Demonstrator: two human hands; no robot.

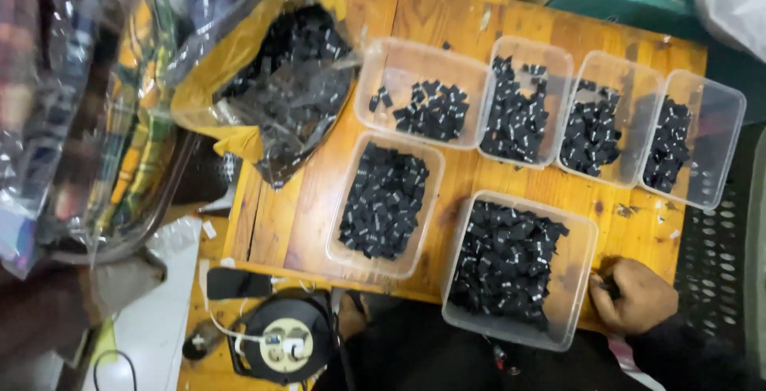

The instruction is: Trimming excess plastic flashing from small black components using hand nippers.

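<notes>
Right hand [634, 295] fingers curled at clear tub [576, 295] w/ black tags [507, 259]; grip unclear. Left hand hidden.

A small orange-brown wooden table [307, 215] carries six clear rectangular plastic tubs, each holding small black tags: four in the far row [423, 92] [527, 104] [608, 120] [692, 140], two nearer [387, 203] [519, 267]. At its left end lies a crumpled clear plastic bag [283, 88] of the same black pieces.
</notes>
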